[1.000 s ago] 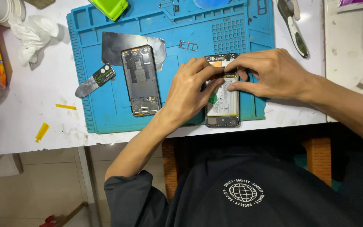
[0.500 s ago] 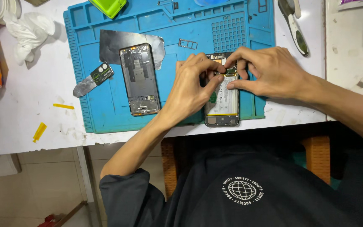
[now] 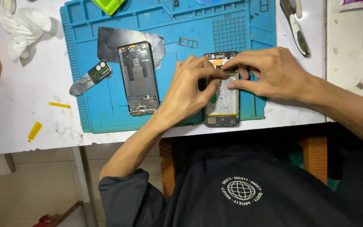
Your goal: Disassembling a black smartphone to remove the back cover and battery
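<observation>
An opened phone (image 3: pixel 222 101) with its white battery showing lies on the blue work mat (image 3: pixel 236 33) near the table's front edge. My left hand (image 3: pixel 190 90) rests on the phone's left side, fingertips pinched at its upper part. From the other side, my right hand (image 3: pixel 269 73) pinches a small part at the same spot near the phone's top. The two sets of fingertips almost touch. A second phone frame (image 3: pixel 137 77) lies face up to the left on the mat, over a grey metal sheet (image 3: pixel 108 40).
A flat metal pry tool (image 3: pixel 90 77) lies at the mat's left edge. A SIM tray (image 3: pixel 188 42) sits on the mat. White tissue (image 3: pixel 24 27) lies at far left, a green object (image 3: pixel 108 5) at the top, tools (image 3: pixel 295 27) at right. Yellow tape bits (image 3: pixel 34 130) dot the table.
Both hands stayed on the opened phone. The fingertips drew closer together at its upper part. The view shifted slightly.
</observation>
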